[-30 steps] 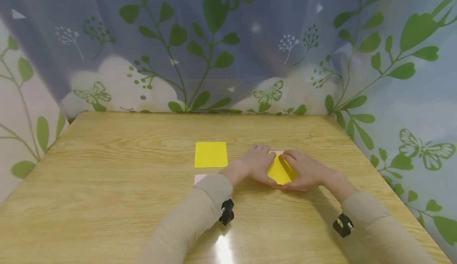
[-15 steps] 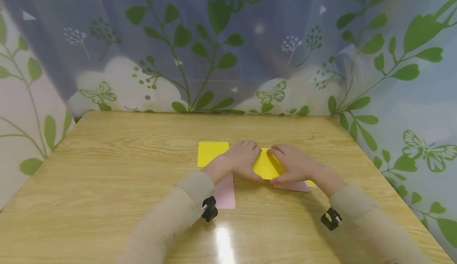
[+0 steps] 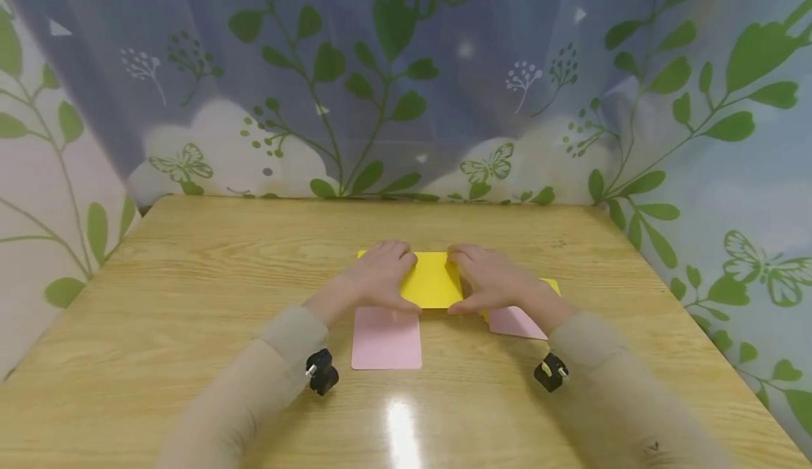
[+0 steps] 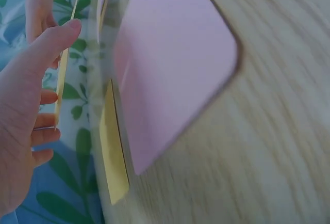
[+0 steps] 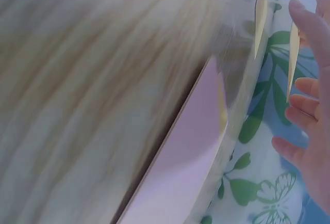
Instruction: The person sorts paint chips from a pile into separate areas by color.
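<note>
A: Position of the held yellow card (image 3: 433,282)?
B: Raised clear of the wooden table (image 3: 190,328), just left of the right-hand pile. Both wrist views show it edge-on, with a gap below.

A: Fingers?
B: Left hand (image 3: 383,275) pinches the card's left part, thumb at the near edge, fingers at the far edge. Right hand (image 3: 491,278) grips the right part likewise; its lower fingers stand apart from one another in the right wrist view. Some contacts hidden.

A: Change over the last second?
B: Card and both hands have travelled left from the right-hand pile. That pile's top is now bared: a pink card (image 3: 515,322), partly behind the right wrist, with yellow (image 3: 553,286) showing past its far corner. The near pink card (image 3: 387,340) on the left has come out from behind the left sleeve.

A: And the far yellow card?
B: Lies on the table, far left, beyond the near pink card. Left hand now hides most of it from above; left wrist view shows it plainly (image 4: 114,157).

A: Meaning for the work?
B: My judgement: lift-off done, carry well along, card not yet set down. Whether one card is held or several, cannot tell.
</note>
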`<state>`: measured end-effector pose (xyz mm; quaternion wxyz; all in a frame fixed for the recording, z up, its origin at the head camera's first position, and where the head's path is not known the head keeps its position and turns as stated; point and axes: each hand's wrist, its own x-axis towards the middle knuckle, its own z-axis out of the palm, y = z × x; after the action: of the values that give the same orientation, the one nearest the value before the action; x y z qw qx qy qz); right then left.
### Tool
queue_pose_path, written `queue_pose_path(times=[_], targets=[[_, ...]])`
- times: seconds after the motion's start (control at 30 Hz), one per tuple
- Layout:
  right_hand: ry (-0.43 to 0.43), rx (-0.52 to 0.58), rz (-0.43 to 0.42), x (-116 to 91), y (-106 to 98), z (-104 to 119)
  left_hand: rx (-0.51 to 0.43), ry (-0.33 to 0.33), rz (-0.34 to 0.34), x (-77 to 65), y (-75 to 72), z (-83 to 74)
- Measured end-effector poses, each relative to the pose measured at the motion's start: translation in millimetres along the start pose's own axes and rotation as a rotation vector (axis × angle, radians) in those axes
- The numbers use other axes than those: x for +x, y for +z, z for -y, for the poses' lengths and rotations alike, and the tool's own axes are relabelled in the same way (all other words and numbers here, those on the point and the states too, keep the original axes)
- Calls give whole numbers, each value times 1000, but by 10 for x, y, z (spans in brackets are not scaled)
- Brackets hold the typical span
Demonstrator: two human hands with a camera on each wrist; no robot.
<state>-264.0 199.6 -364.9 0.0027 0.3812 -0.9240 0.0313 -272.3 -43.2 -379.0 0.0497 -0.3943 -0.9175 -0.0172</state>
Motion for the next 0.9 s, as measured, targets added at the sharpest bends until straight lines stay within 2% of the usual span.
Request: queue_pose_path(times=[0.23,0.37,0.6,0.9], targets=[[-39,4,27,225,12,106,-73,4,-41,-181,-33,155],[-44,12,42,358,-8,173,-79,-7,-34,-251,-89,238],[-20,6,66,580,1,237,-97,-44,7,-311,-112,383],[22,-28,130,835,111,275,-96,-106,79,-290,-77,516]])
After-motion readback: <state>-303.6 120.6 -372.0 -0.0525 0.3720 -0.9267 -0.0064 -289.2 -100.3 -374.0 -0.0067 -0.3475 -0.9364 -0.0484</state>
